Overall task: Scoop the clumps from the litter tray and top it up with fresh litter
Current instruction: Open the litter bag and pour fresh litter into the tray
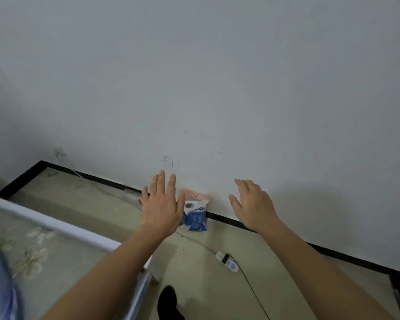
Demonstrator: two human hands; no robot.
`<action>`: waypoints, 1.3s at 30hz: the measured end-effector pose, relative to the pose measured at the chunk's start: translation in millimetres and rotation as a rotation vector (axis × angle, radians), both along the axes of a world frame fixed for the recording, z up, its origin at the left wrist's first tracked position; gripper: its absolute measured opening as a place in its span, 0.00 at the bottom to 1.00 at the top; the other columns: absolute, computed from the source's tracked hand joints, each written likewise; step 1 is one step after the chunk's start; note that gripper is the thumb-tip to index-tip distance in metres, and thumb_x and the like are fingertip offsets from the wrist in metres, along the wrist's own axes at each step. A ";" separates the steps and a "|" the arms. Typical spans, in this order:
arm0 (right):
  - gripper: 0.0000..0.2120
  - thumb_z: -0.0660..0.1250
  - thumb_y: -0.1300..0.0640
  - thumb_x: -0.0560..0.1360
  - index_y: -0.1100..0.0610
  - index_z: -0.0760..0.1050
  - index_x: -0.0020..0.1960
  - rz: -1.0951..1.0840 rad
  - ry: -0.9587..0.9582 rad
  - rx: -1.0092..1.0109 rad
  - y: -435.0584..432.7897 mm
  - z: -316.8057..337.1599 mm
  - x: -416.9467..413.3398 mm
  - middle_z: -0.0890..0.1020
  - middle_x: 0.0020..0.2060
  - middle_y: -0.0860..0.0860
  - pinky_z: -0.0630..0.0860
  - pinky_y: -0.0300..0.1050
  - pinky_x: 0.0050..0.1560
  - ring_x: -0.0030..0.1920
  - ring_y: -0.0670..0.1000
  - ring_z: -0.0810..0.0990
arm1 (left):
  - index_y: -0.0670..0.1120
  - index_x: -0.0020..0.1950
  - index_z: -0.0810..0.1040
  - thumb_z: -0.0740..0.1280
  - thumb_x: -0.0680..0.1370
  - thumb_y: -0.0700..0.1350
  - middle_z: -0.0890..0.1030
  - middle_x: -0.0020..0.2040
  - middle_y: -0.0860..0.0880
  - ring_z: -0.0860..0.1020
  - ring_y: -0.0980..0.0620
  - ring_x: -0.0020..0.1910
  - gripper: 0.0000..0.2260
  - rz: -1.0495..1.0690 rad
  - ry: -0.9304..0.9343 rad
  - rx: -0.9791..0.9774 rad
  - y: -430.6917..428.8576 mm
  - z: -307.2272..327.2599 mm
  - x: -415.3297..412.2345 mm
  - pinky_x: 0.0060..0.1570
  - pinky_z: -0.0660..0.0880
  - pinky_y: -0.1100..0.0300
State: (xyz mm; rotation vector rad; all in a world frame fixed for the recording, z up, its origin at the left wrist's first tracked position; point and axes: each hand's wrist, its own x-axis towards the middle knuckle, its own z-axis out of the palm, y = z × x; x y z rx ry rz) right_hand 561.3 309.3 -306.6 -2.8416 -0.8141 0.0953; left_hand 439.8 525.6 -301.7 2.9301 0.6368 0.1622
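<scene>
Two bare forearms reach forward from the bottom edge, both hands empty. Nearest, a black matte shoe (168, 299) stands on the pale beige smooth floor (275, 262). At left, a table with a white rounded metal frame (56, 227) carries a beige cloth with a pale flower print (30, 259); its surface looks glossy. On the floor between the arms lies a white oblong plastic power strip (226, 262), with a thin black cable (252, 289) trailing toward the viewer and a white cord (194, 241) running away from it.

Further out, the left hand (162, 202) is flat, palm down, fingers straight and slightly spread. The right hand (252, 204) is also spread, fingers relaxed with a slight bend. The hands are well apart and grip nothing.

Between them in view stands the blue-and-white crinkled plastic bag with a torn orange-pink top (195, 215), upright on the floor against the wall. Its print is too blurred to read. The left thumb overlaps the bag's left edge; contact cannot be told.

Behind it, a black flat skirting strip (229, 221) runs along the base of the white matte painted wall (217, 77), which bears faint grey scribbles and scuffs low down.
</scene>
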 end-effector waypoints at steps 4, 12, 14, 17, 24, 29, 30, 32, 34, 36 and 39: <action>0.22 0.54 0.46 0.83 0.54 0.64 0.74 -0.045 0.139 -0.028 85.4 -36.6 83.3 0.72 0.67 0.54 0.73 0.51 0.60 0.64 0.55 0.72 | 0.47 0.78 0.56 0.49 0.83 0.56 0.51 0.80 0.44 0.58 0.43 0.76 0.25 -0.082 0.101 -0.083 87.5 -35.3 85.9 0.72 0.61 0.46; 0.16 0.53 0.51 0.83 0.54 0.71 0.65 -0.051 0.366 -0.165 168.0 -176.3 182.6 0.78 0.57 0.53 0.76 0.50 0.51 0.52 0.54 0.78 | 0.45 0.73 0.65 0.56 0.82 0.50 0.66 0.73 0.45 0.74 0.44 0.63 0.20 -0.126 0.251 -0.269 186.3 -183.3 210.9 0.54 0.75 0.51; 0.16 0.54 0.52 0.83 0.54 0.70 0.67 -0.045 0.418 -0.176 175.9 -236.2 200.4 0.79 0.56 0.52 0.77 0.49 0.50 0.51 0.53 0.79 | 0.46 0.72 0.65 0.56 0.82 0.51 0.73 0.67 0.46 0.76 0.45 0.60 0.20 -0.076 0.322 -0.339 196.7 -243.1 227.8 0.54 0.74 0.52; 0.17 0.55 0.54 0.82 0.56 0.67 0.70 -0.045 0.500 -0.160 186.4 -331.3 223.0 0.80 0.53 0.54 0.75 0.46 0.45 0.49 0.54 0.80 | 0.49 0.74 0.62 0.56 0.82 0.51 0.79 0.61 0.46 0.78 0.45 0.57 0.20 0.010 0.379 -0.454 204.2 -337.0 241.7 0.53 0.73 0.53; 0.26 0.55 0.53 0.83 0.52 0.53 0.79 -0.168 0.617 -0.011 214.3 -499.7 258.3 0.77 0.61 0.60 0.70 0.46 0.45 0.54 0.59 0.78 | 0.46 0.69 0.67 0.56 0.78 0.63 0.80 0.59 0.44 0.79 0.42 0.56 0.27 0.441 0.350 -0.912 197.4 -508.9 283.9 0.58 0.75 0.49; 0.29 0.49 0.37 0.82 0.52 0.57 0.76 -0.469 0.589 0.097 233.9 -555.5 290.5 0.71 0.64 0.61 0.72 0.53 0.57 0.60 0.62 0.75 | 0.44 0.48 0.75 0.62 0.71 0.71 0.77 0.44 0.47 0.78 0.45 0.48 0.29 0.878 0.288 -1.352 183.7 -560.0 329.8 0.48 0.79 0.48; 0.32 0.50 0.34 0.80 0.53 0.58 0.76 -0.545 0.602 0.112 235.6 -562.7 297.9 0.69 0.66 0.60 0.72 0.53 0.59 0.62 0.62 0.74 | 0.43 0.52 0.74 0.65 0.70 0.70 0.77 0.45 0.47 0.79 0.45 0.47 0.30 0.894 0.310 -1.374 181.6 -570.5 332.6 0.46 0.80 0.50; 0.35 0.55 0.31 0.77 0.55 0.62 0.73 -0.677 0.702 0.158 232.1 -576.7 306.0 0.69 0.65 0.58 0.77 0.56 0.57 0.59 0.60 0.75 | 0.41 0.60 0.73 0.69 0.73 0.59 0.78 0.47 0.45 0.80 0.46 0.46 0.26 0.901 0.315 -1.365 173.8 -590.3 330.0 0.41 0.80 0.52; 0.29 0.65 0.37 0.76 0.58 0.70 0.67 -0.747 0.907 0.170 221.7 -588.6 297.8 0.74 0.58 0.55 0.83 0.56 0.46 0.52 0.56 0.78 | 0.38 0.59 0.74 0.65 0.78 0.44 0.79 0.45 0.44 0.81 0.45 0.45 0.13 0.873 0.349 -1.281 164.4 -601.9 315.3 0.41 0.81 0.50; 0.19 0.69 0.49 0.76 0.60 0.74 0.61 -0.784 1.120 0.089 208.5 -597.2 275.5 0.80 0.51 0.56 0.83 0.50 0.37 0.46 0.54 0.81 | 0.36 0.57 0.75 0.61 0.79 0.38 0.79 0.43 0.43 0.81 0.43 0.44 0.10 0.826 0.422 -1.185 155.0 -601.9 294.1 0.48 0.81 0.45; 0.11 0.63 0.55 0.79 0.61 0.76 0.55 -0.785 1.154 0.127 199.8 -593.4 242.2 0.83 0.43 0.58 0.83 0.49 0.38 0.41 0.56 0.84 | 0.37 0.52 0.77 0.60 0.79 0.39 0.80 0.37 0.46 0.83 0.41 0.41 0.09 0.774 0.389 -1.091 150.5 -591.5 267.2 0.49 0.80 0.43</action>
